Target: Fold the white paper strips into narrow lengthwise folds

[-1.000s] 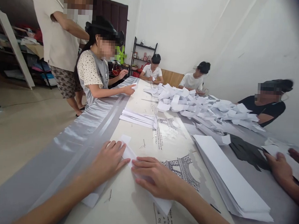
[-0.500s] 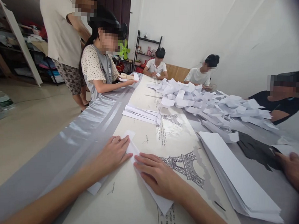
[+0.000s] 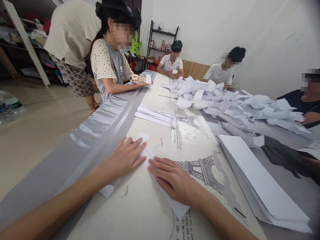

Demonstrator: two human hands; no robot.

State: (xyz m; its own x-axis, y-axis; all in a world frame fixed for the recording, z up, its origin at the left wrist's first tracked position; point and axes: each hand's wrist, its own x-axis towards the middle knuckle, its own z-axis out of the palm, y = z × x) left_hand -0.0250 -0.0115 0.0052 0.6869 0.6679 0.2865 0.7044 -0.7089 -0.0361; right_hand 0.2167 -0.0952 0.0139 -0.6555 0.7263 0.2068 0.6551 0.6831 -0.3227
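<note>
A folded strip of white paper [image 3: 147, 153] lies on the printed tablecloth in front of me, bent so that its two ends splay toward me. My left hand [image 3: 127, 156] rests on its upper left part, fingers stretched and a little apart. Flat along the right-hand part lies my right hand [image 3: 173, 178], its fingers extended close to the fold. Both hands press the paper against the table and partly hide it. Just beyond them is a small stack of white paper strips [image 3: 155, 116].
A stack of long white sheets [image 3: 253, 175] lies to the right. Behind it spreads a big heap of folded paper pieces [image 3: 220, 98]. Several people sit around the table; one at the left holds a wooden block [image 3: 140, 78]. Another person bends over behind. Water bottles [image 3: 2, 104] stand on the floor.
My left-hand fingers have spread slightly on the paper, while my right hand stays on it. The standing person at the left has bent down. The view has shifted slightly.
</note>
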